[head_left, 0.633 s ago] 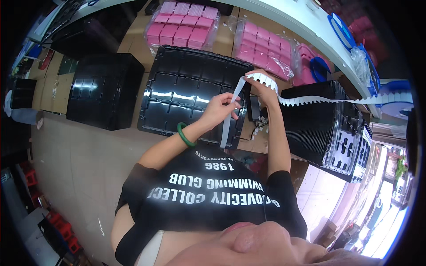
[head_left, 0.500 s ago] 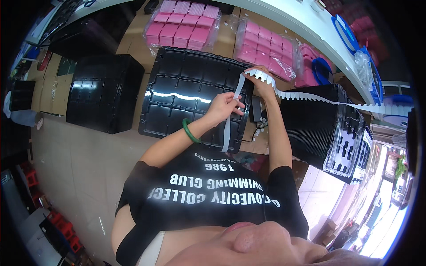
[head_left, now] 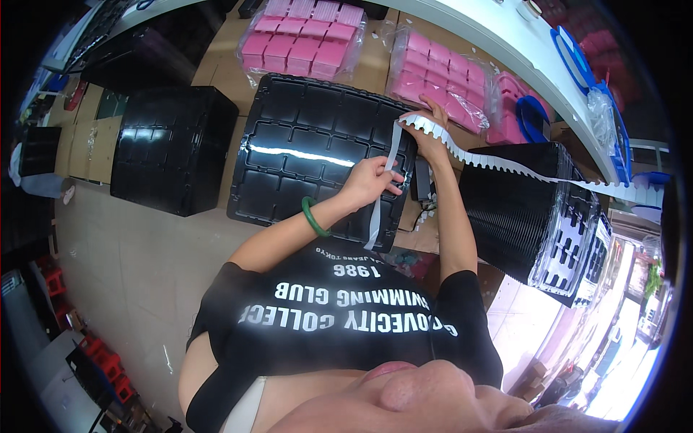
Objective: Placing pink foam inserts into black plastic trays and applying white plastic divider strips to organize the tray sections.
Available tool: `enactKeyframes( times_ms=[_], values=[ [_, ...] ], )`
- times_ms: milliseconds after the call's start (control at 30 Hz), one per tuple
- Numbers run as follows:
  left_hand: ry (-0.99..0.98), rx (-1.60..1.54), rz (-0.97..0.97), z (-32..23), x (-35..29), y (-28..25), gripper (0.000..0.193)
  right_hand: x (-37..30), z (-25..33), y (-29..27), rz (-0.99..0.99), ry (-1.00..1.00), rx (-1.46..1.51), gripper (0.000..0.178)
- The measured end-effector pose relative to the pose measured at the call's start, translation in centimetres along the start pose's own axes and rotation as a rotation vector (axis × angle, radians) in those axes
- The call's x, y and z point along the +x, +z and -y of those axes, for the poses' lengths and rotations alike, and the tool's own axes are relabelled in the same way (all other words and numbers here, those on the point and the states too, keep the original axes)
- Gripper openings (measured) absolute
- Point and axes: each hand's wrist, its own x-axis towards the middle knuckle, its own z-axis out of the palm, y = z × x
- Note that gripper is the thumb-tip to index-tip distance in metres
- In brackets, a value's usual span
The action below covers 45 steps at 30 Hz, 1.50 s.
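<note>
In front of me a stack of glossy black plastic trays lies with its ribbed, molded face up. My left hand, a green bangle on its wrist, pinches a narrow white strip between thumb and fingers, over the right part of the trays. The strip's loose end hangs toward my shirt. At the trays' far right corner my right hand grips the same strip, some fingers stretched away from it. From there a notched white label band runs off to the right.
Pink molded blocks in clear plastic stand behind the trays, and another wrapped pink pack is beside them. More black tray stacks stand left and right. A white shelf edge curves along the back right; blue reels are near it.
The fingers of my right hand have stretched out farther beyond the strip. My left hand keeps its pinch, nearly in the same place. The whole view has shifted slightly.
</note>
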Motion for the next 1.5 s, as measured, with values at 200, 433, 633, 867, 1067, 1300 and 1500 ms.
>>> enactKeyframes(
  times_ms=[200,433,633,867,1067,1300,1500],
  values=[
    [0.05,0.216,0.029,-0.3,-1.6,-0.7,0.032,-0.7,-1.6,0.8,0.029,0.084,0.113,0.024],
    [0.705,1.163,-0.364,-1.4,2.3,0.0,0.029,-0.2,-2.7,1.3,0.15,0.192,0.207,0.021],
    [0.776,1.48,-0.361,0.7,7.2,-0.2,0.026,-0.5,-5.8,1.3,0.217,0.144,0.311,0.018],
    [0.85,1.458,-0.353,2.8,9.4,-0.2,0.021,-1.9,-6.3,1.4,0.112,-0.008,0.121,0.015],
    [0.864,1.5,-0.362,4.8,10.4,0.0,0.02,-2.8,-9.0,2.7,0.124,-0.088,0.119,0.017],
    [0.895,1.544,-0.345,6.1,11.1,0.2,0.022,-3.2,-9.0,2.9,0.057,0.002,0.12,0.018],
    [0.855,1.202,-0.284,6.7,7.0,1.5,0.02,-6.0,-10.1,-0.1,0.011,0.321,0.812,0.019]
  ],
)
